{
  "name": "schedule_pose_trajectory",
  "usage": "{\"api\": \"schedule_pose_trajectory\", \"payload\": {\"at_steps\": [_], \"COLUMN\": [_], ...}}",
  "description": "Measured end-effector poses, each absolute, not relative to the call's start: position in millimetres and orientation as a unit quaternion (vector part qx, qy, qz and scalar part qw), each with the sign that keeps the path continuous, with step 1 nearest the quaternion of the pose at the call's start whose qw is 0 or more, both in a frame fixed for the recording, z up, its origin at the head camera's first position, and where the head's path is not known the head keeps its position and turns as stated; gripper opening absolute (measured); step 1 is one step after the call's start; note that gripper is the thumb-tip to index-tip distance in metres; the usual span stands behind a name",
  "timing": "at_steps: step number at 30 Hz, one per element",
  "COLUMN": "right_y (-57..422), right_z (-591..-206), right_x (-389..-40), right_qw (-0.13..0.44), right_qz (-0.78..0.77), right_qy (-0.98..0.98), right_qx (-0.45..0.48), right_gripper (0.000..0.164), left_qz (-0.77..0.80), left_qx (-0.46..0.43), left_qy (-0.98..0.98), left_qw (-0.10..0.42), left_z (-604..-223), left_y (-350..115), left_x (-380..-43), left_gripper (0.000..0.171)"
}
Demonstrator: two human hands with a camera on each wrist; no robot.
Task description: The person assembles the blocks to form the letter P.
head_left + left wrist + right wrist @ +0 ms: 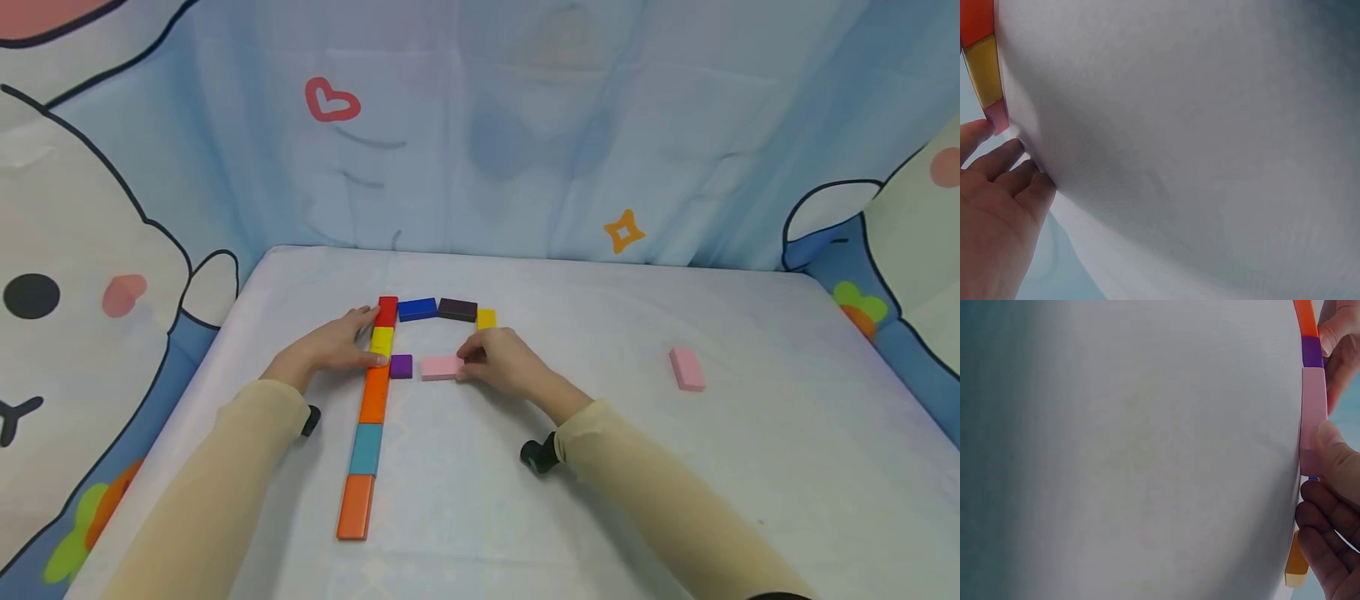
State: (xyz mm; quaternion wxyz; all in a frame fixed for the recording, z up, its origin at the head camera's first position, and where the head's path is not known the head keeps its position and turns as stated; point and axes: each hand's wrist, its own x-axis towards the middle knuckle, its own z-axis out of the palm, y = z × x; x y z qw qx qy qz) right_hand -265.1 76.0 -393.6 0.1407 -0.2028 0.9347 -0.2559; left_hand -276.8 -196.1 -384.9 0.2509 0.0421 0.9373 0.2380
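Note:
My right hand [501, 363] pinches the right end of a pink block [437, 368] between thumb and fingers. In the right wrist view this pink block [1313, 412] lies in line with a purple block [1312, 351]. My left hand [337, 343] rests beside a column of blocks: its fingertips touch the red block [387, 311] and its thumb lies where the yellow block [382, 340] meets the upper orange block [374, 396]. The purple block [401, 367] stands against the column's right side, with a small gap to the pink one in the head view.
Below are a teal block [366, 450] and a lower orange block [356, 507]. A blue block [417, 309] and a dark block [457, 309] run right from the red one to another yellow block [486, 318]. A second pink block [687, 369] lies on the white tabletop [750, 467].

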Motion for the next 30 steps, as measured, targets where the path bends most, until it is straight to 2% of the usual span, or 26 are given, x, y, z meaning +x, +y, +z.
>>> {"api": "schedule_pose_trajectory", "payload": {"at_steps": [8, 30], "right_y": [70, 62], "right_z": [-390, -390], "right_x": [-263, -262], "right_qw": [0.125, 0.128], "right_qz": [-0.247, -0.234], "right_qy": [0.935, 0.937], "right_qx": [-0.221, -0.228], "right_gripper": [0.031, 0.032], "left_qz": [0.239, 0.239], "left_qx": [0.049, 0.051], "left_qy": [0.939, 0.939], "left_qw": [0.243, 0.240], "left_z": [-383, -384], "left_y": [-196, -196], "left_x": [-276, -276], "left_gripper": [0.095, 0.095]}}
